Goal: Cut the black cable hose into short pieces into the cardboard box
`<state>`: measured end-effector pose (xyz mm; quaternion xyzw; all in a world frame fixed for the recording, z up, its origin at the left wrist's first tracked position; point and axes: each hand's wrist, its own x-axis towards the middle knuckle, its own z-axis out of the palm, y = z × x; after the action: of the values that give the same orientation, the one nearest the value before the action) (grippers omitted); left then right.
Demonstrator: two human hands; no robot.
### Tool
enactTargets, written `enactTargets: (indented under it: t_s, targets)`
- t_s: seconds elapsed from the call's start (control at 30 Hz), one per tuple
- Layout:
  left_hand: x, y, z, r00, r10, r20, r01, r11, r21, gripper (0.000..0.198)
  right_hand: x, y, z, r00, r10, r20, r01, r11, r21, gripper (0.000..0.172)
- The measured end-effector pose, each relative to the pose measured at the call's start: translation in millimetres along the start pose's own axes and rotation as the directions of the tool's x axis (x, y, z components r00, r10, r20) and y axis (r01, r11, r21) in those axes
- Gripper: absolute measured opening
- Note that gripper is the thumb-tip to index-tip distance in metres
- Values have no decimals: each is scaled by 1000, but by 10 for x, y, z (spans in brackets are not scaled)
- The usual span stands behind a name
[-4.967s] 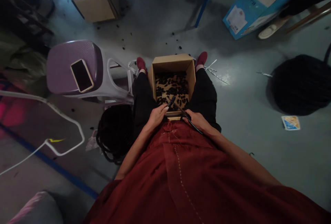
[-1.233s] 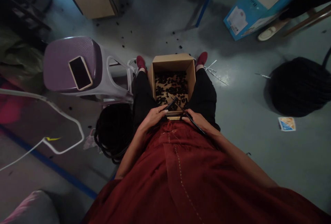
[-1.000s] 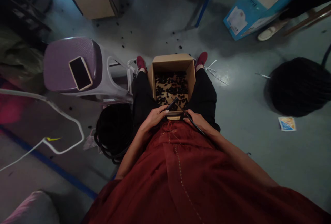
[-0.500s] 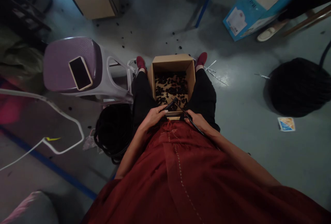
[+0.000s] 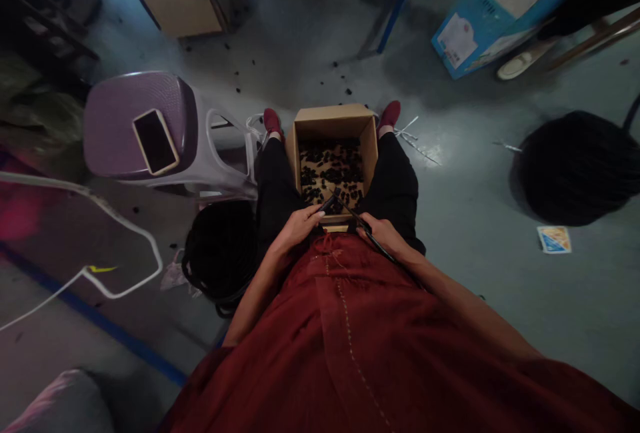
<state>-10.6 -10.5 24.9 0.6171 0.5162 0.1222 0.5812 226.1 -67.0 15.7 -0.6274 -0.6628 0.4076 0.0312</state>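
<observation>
Over the cardboard box point(image 5: 334, 121) resting on the person's black trousers point(image 5: 396, 190), the left hand point(image 5: 299, 228) pinches a short black piece point(image 5: 327, 204) and the right hand point(image 5: 383, 233) a long black strip point(image 5: 361, 223), their tips meeting above small black pieces point(image 5: 330, 168) that cover much of the box floor point(image 5: 313, 183); bare patches show between them.

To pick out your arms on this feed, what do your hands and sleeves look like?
Your left hand and right hand are bare, with no gloves, and both forearms are uncovered. Your sleeves belong to a loose rust-red garment with a pale dotted stitch line.
</observation>
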Motion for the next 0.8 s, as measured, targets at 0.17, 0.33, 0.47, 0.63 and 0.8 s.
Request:
enactTargets:
  t_s: [0.17,0.33,0.47,0.63,0.8]
  targets:
    - [4,6,-7,1000,9,-8,-9,1000,-12,36,9,38,36,999,-32,-5,33,999,8,22]
    - [7,14,-16,1000,9,2,-9,998,-65,32,28,78,35,999,33,-30,-31,997,67,19]
    - [26,42,23,1000,-6,16,8,986,-167,32,77,42,-37,990,114,-81,-82,941,328,22]
    - [68,236,176,997,-10,77,30,961,-275,31,243,-168,-133,983,178,-35,-77,588,805,34]
    - [69,325,313,993,42,113,-13,969,-245,26,422,-374,-101,971,213,-106,33,317,948,42]
